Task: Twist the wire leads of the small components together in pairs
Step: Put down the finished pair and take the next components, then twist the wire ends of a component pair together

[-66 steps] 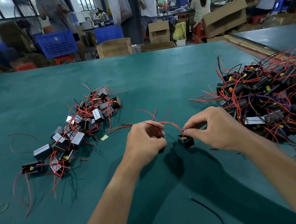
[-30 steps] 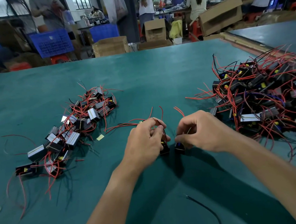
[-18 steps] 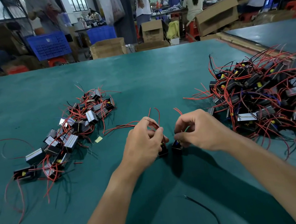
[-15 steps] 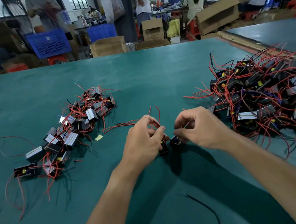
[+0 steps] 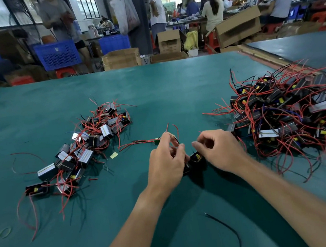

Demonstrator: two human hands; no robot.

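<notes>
While both hands work close together over the green table, we've got our left hand curled round a bunch of red leads. The wires are threaded between its fingers, and their loose ends stand up just above the knuckles. More red wire trails off from those fingers to their outer side, lying flat on the cloth.

Right under the left fingertips, in the gap between the two hands, sits a small black component with a yellow patch on top, resting on the table. A second dark block is tucked against it, half hidden beneath the left fingers.

Our right hand is bent in just beside the component, with thumb and forefinger drawn toward each other. We cannot tell whether a lead is pinched there, as nothing shows between the tips.

Well out past the left fingers lies a loose pile of components with red leads. A yellow scrap lies between that pile and the fingers, and a rubber band lies further out again, on the near side. Beyond the right knuckles, close by, spreads a bigger tangled heap. Nearer to us than either set of fingers, a black wire offcut lies between our forearms.
</notes>
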